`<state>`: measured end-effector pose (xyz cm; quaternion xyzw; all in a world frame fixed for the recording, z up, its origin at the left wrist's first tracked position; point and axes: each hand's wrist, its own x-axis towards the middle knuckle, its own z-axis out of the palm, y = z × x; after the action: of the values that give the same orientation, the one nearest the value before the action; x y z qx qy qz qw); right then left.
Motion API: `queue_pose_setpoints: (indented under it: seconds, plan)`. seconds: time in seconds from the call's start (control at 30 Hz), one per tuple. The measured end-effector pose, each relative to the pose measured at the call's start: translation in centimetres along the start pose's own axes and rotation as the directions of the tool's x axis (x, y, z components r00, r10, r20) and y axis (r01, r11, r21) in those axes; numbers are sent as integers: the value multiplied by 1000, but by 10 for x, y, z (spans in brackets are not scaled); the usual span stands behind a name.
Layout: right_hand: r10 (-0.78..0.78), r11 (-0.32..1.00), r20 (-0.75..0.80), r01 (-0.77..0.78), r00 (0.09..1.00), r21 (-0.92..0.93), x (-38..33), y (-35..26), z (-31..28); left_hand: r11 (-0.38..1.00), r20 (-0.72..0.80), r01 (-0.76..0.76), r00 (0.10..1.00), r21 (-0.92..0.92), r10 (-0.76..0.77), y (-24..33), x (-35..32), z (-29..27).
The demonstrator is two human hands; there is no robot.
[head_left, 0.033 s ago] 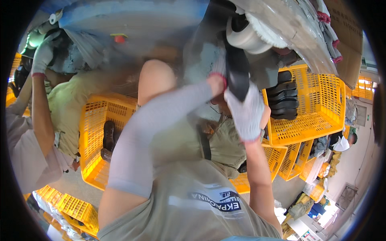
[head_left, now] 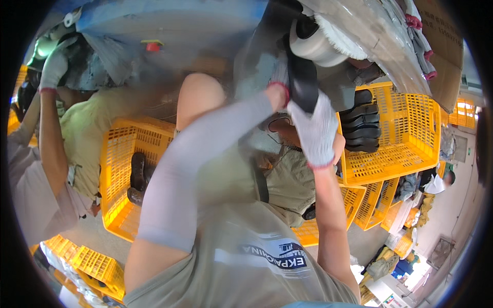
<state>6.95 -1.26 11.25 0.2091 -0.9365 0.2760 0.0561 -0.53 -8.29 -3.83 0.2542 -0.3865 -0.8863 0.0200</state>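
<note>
- Head view: my right hand [head_left: 314, 131], in a white knit glove, is wrapped around a black shoe sole [head_left: 302, 84]. I judge the grip sits low on the sole so that its upper end stays free at the white buffing wheel [head_left: 318, 43], at about 12 o'clock from the hand.
- My left hand [head_left: 277, 82], also gloved, is partly hidden behind the sole. It seems pressed to the sole's left edge to steady it, but I cannot tell whether its fingers are closed.
- My left forearm, in a grey sleeve, rises steeply from 7 o'clock; my right forearm rises bare from 5 o'clock.
- A yellow crate [head_left: 405, 133] of stacked black soles sits at 3 o'clock of the right hand, near enough to reach.
- A co-worker's gloved hand [head_left: 54, 66] is raised at 9 o'clock, well apart.
</note>
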Motion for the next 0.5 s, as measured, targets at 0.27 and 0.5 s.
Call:
queue_pose_setpoints:
  seconds: [0.27,0.5]
  plan:
    - [35,990,-85,-47,996,-136,64,79,58,828,-21,-36,999,-560,29,-7,92,5]
    - [91,970,81,-107,993,220,44,40,16,830,302,343,927,-441,-222,-5,55,-2]
